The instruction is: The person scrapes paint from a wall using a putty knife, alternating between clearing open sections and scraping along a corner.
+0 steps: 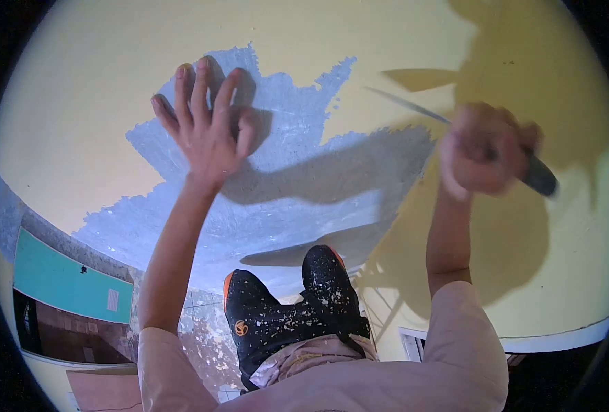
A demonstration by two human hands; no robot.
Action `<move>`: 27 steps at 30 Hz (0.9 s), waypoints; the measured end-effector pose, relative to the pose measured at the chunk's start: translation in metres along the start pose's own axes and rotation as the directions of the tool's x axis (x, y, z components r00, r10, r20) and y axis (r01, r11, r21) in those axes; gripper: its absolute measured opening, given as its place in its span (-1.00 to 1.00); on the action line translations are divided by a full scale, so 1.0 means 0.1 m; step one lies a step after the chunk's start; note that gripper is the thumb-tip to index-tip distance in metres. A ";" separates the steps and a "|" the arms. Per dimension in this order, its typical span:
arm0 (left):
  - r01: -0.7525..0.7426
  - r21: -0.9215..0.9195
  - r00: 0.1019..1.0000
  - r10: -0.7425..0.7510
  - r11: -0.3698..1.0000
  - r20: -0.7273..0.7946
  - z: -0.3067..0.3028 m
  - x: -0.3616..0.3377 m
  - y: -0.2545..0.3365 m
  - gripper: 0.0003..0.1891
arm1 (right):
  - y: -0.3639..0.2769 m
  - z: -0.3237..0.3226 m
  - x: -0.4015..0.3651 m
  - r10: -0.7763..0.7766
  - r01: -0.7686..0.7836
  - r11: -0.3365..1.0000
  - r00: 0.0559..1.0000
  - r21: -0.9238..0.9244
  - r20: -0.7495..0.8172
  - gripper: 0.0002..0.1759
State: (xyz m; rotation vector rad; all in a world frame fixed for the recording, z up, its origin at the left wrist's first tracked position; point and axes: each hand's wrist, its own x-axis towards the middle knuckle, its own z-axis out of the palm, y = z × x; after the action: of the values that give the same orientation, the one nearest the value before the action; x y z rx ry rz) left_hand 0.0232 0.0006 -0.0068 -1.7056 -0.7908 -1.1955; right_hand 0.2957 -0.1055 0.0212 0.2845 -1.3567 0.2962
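A person in a pale short-sleeved shirt (359,381) faces a yellow-painted wall (84,123), where a ragged-edged grey patch (290,110) lies bare between both arms. The left hand (208,134) is empty, its fingers spread and apparently braced against the upper left of the patch, the thumb bent inward. The right hand (486,151), blurred, is closed in a fist around the dark handle of a scraper (422,111). The tool is at the right, its thin blade pointing up and left over the yellow, near the patch's right-hand border; the gap between blade and shadow suggests it is clear of the surface. White flecks dot the person's black legwear (287,319).

Good scraping here likely depends on a low angle: the blade laid nearly flat, its edge slipped under the lip where yellow meets grey, then pushed in short, even strokes. Too steep a tilt could gouge the grey beneath. The firm fist should give force, though a looser wrist may steer better along the jagged border. The braced palm steadies the body and is best placed well out of the blade's path.
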 end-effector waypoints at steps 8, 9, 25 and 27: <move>-0.077 -0.036 0.980 0.083 0.996 0.181 0.18 -0.07 0.47 -0.48 | 0.38 0.05 -0.18 0.229 -0.249 0.949 0.966 -0.194 -0.120 -0.77; -0.083 -0.031 0.979 0.087 0.996 0.187 0.18 -0.07 0.46 -0.48 | 0.34 0.06 -0.17 0.303 -0.316 0.948 0.935 -0.040 -0.185 -0.74; -0.077 -0.046 0.977 0.085 0.996 0.197 0.21 -0.13 0.45 -0.47 | 0.19 0.00 -0.07 0.139 -0.138 0.990 0.989 0.041 -0.040 -0.77; -0.082 -0.046 0.971 0.091 0.996 0.220 0.14 -0.12 0.47 -0.47 | 0.44 0.22 -0.52 0.199 -0.160 0.856 0.980 -0.492 0.029 -0.74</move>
State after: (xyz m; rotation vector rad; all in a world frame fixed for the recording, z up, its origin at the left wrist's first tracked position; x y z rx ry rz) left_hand 0.0655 -0.0057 -0.0340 -1.9074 -0.8227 -0.9761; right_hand 0.2496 -0.0753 -0.0242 -0.2605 -1.4906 0.0874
